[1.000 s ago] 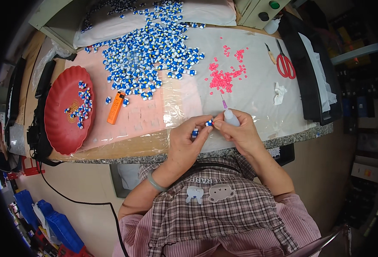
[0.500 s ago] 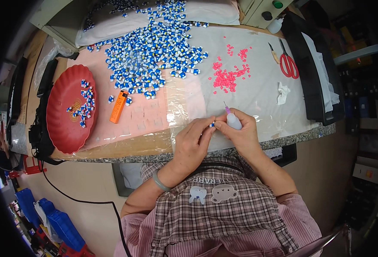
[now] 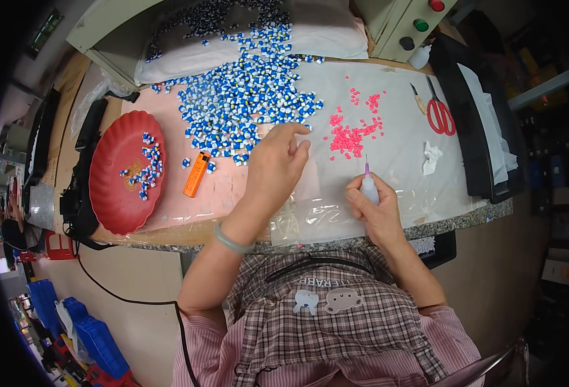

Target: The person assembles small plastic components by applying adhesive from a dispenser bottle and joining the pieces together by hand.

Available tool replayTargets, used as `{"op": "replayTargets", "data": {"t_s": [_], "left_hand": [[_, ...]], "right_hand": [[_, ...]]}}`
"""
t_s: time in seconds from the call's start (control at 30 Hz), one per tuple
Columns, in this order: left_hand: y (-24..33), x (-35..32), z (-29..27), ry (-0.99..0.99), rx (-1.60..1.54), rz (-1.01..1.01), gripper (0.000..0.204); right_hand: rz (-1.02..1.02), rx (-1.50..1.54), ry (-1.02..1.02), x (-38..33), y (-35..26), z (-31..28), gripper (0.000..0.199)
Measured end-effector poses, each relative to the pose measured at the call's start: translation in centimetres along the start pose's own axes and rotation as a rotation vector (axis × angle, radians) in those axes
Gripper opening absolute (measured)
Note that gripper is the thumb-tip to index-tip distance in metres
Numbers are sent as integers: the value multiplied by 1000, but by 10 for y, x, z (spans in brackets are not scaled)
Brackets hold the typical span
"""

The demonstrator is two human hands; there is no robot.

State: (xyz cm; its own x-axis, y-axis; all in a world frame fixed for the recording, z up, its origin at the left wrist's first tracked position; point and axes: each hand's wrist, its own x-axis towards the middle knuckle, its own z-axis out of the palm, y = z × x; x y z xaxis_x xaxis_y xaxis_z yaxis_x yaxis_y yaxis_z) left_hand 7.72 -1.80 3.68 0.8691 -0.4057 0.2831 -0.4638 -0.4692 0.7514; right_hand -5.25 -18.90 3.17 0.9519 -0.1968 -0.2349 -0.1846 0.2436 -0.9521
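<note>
- Head view: the left hand (image 3: 275,164) reaches over the table (image 3: 413,190) at the lower right part of a broad spread of blue-and-white pieces (image 3: 229,103).
- Its thumb and forefinger stand apart; a small piece shows right by the forefinger's tip, but I cannot tell whether the hand grips it, and the other fingers are mostly hidden.
- The right hand (image 3: 380,213) is closed around a small white squeeze bottle (image 3: 369,189) with a purple needle tip (image 3: 367,169), which points away from the person.
- Just beyond the needle lies a scatter of pink pieces (image 3: 347,140), to the right of the blue-and-white spread.
- At left, a red scalloped dish (image 3: 107,193) holds some more small blue-and-white pieces along its right side.
- Between dish and left hand, an orange lighter (image 3: 195,177) lies slanted, with one loose piece near each side.
- At right lie red-handled scissors (image 3: 434,116), a thin pointed tool (image 3: 420,103) and a crumpled white tissue (image 3: 431,158), near a black tray (image 3: 459,106).
</note>
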Motion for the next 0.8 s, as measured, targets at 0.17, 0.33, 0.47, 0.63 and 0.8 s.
{"op": "replayTargets", "data": {"t_s": [0.17, 0.33, 0.47, 0.63, 0.8], "left_hand": [[-9, 22, 19, 0, 362, 144, 27], [-12, 16, 23, -90, 455, 152, 20], [-2, -6, 6, -105, -38, 38, 20], [8, -44, 1, -347, -1170, -593, 26], [10, -71, 12, -318, -1279, -601, 24]], "right_hand": [[-9, -27, -24, 0, 1, -3, 10], [-4, -103, -42, -1, -1, -11, 13], [-44, -16, -36, -3, -10, -18, 21], [-68, 64, -94, -4, -16, -24, 23], [-261, -87, -11, -4, -20, -26, 28]]}}
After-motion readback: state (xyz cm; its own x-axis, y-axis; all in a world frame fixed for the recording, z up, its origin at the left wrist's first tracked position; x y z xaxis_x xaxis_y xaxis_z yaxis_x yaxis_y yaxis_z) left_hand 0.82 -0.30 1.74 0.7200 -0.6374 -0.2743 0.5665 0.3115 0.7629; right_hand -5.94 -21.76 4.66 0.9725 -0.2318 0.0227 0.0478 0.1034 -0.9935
